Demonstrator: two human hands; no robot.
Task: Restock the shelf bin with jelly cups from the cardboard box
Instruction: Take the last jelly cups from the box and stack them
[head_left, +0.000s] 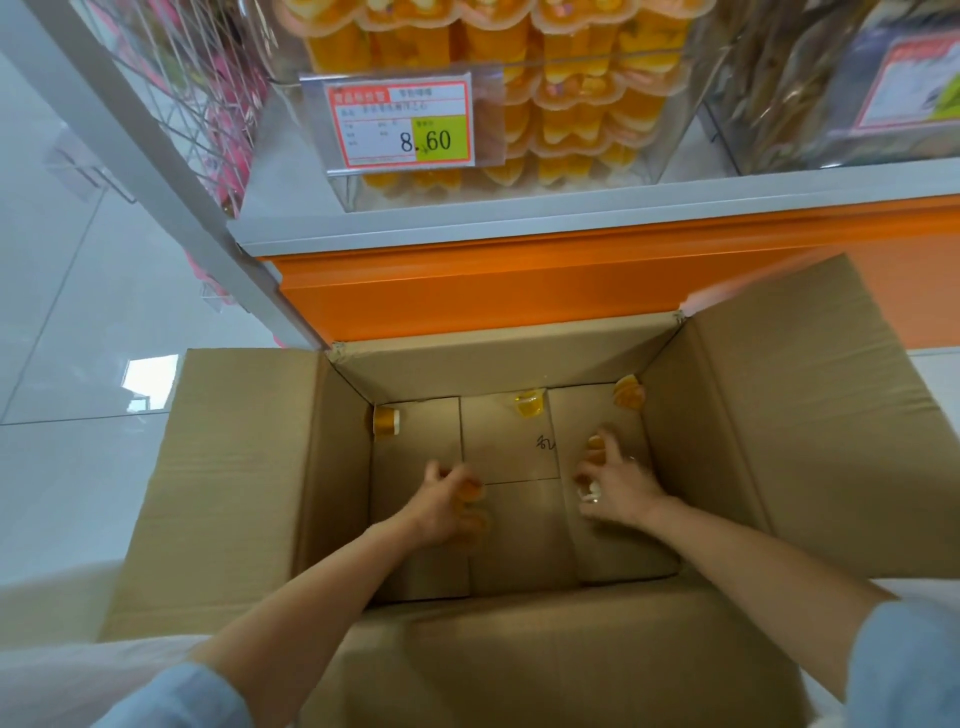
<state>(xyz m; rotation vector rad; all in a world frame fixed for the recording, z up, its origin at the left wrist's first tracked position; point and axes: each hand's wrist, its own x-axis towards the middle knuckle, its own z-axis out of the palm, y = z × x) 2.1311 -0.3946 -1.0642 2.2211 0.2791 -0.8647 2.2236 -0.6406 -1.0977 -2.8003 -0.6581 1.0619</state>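
Both my hands reach deep into the open cardboard box (779, 415) on the floor. My left hand (441, 506) curls its fingers round orange jelly cups (470, 491) at the box bottom, left of centre. My right hand (615, 483) grips jelly cups too, one orange cup (596, 444) showing at its fingertips and a pale lid by the thumb. Three loose jelly cups lie along the far wall: one at the left corner (387, 421), one in the middle (529, 405), one at the right corner (628, 393). The clear shelf bin (519, 104) above holds stacked orange jelly cups.
A price tag (400, 124) reading 8.60 hangs on the bin's front. An orange shelf base (519, 280) stands just behind the box. A wire rack (197, 104) with pink goods is at the left, another clear bin (831, 78) at the right. White floor tiles lie left.
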